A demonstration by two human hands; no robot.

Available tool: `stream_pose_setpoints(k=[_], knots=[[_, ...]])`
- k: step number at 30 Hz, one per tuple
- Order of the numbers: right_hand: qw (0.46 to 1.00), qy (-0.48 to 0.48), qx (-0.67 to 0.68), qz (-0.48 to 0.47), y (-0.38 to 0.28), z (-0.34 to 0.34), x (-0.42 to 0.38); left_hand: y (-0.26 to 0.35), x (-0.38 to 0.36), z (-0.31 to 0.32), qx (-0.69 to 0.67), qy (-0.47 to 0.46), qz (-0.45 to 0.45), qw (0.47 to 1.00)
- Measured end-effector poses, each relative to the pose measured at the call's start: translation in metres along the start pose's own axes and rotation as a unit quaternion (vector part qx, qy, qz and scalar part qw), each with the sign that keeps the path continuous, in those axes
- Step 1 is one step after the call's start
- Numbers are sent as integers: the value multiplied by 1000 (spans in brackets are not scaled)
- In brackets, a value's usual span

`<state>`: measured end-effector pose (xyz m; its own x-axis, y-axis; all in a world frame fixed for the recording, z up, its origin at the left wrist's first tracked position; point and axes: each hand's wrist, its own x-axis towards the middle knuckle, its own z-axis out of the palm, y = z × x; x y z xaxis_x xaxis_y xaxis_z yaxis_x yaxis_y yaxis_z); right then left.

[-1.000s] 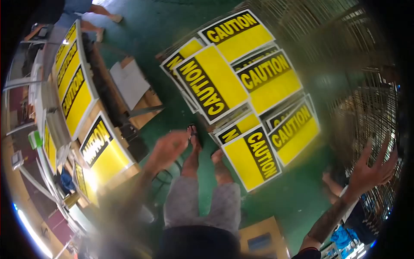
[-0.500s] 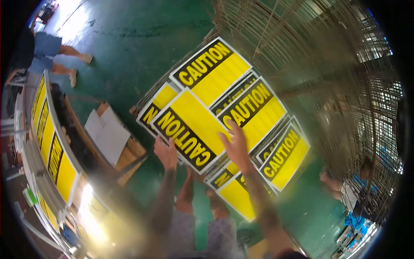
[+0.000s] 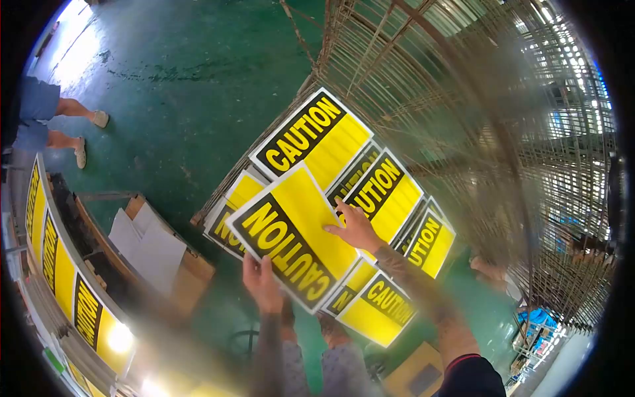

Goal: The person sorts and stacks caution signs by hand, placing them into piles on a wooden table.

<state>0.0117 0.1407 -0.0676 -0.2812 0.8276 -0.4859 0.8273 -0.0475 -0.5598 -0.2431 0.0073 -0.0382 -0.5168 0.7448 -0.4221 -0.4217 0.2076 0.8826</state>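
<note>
A yellow and black CAUTION sign [image 3: 297, 235] lies tilted across my hands, its lettering upside down to me. At its lower left edge, my left hand [image 3: 263, 284] grips it, thumb and fingertips at the border. My right hand [image 3: 359, 230] has its thumb on the yellow face near the right edge and its fingers just past that edge. Beneath and around are more such signs: one at the top [image 3: 314, 139], one to the right [image 3: 383, 195], and one nearest me [image 3: 377, 308].
A tall wire rack [image 3: 423, 79] rises behind and right of the signs. At left stand a row of CAUTION signs [image 3: 49, 245] and a box with white sheets [image 3: 149, 248]. A person's legs [image 3: 69, 122] show at upper left on the green floor [image 3: 192, 73]. Cardboard [image 3: 413, 374] lies low right.
The view has shifted, so the surroundings sit lower and further left. The held sign is tilted more, and my right hand now lies at its right edge with the thumb on its face.
</note>
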Motion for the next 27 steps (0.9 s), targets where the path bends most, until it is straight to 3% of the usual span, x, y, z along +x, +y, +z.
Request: stream_pose_setpoints(k=[3,6,8,9,10,11,12,15,16,17,19,22,25,27], knots=[[985,-13,171,20,-11,-12,-7,27,17,2,-4,-34,12,999],[909,28,416,1,7,3,-6,36,73,10,207,-66,-22,976],[851,113,507,76,6,7,6,19,132,38,314,-109,107,937],[815,155,546,113,10,6,13,1,164,60,323,-127,250,904],[848,195,464,165,32,14,28,8,195,88,335,-199,283,876],[803,227,528,161,34,20,42,-10,232,109,424,-204,319,823],[751,257,588,155,28,29,62,-14,255,133,444,-234,306,809],[776,369,457,230,21,51,123,-34,300,169,553,-247,283,744],[796,380,402,246,21,56,135,-33,308,174,565,-245,271,740],[786,365,440,237,2,45,129,-31,312,175,576,-244,258,736],[785,398,397,261,-3,51,134,-37,307,167,529,-233,239,781],[801,464,333,181,1,61,128,-34,292,155,573,-201,210,766],[790,441,406,131,-10,54,109,-40,283,146,591,-157,242,753],[777,391,468,157,-14,46,98,-42,286,144,595,-160,227,754]])
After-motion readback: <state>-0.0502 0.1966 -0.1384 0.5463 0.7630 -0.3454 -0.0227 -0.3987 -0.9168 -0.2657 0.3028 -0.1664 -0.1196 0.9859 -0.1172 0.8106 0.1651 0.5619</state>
